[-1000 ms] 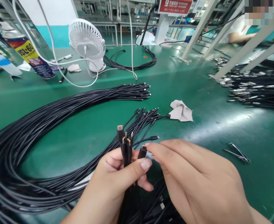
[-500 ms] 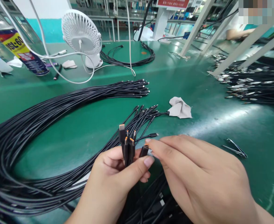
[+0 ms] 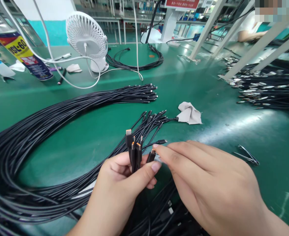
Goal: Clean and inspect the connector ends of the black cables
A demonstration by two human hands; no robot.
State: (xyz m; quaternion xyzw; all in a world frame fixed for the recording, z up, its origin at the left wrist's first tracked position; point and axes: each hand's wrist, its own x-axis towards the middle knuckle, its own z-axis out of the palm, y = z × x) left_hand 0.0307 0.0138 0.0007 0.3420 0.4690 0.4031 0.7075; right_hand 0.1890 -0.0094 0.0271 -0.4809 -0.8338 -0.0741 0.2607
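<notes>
Connector in hand: one black connector [image 3: 151, 156] is pinched between the thumb and fingers of the left hand [image 3: 127, 182], its tip met by the right forefinger.
Held cables: a small cluster of held cables [image 3: 136, 154] is gripped upright in the same left hand, orange showing at several tips.
Right hand: the fingers of the right hand [image 3: 215, 183] are gathered together; a pale scrap is glimpsed at the fingertips, but what is pinched there cannot be told.
Progress: a single connector is judged to be in mid-handling; by looks alone, handled ends cannot be told from unhandled ones.
Cables lying by: a U-shaped cable bundle [image 3: 72, 108] is laid on the green table [image 3: 220, 131], its ends gathered in two groups; more loose cables [image 3: 164, 214] are seen below the hands, and a large cable pile [image 3: 269, 87] is heaped at the far right. Whether these are done or left cannot be told.
Spray can: the tilted spray can [image 3: 27, 54] is the one plain container; its contents are hidden.
Near the hands: a grey cloth [image 3: 190, 113] is placed beside the nearer ends, and a silver tool [image 3: 247, 155] beyond the right hand.
</notes>
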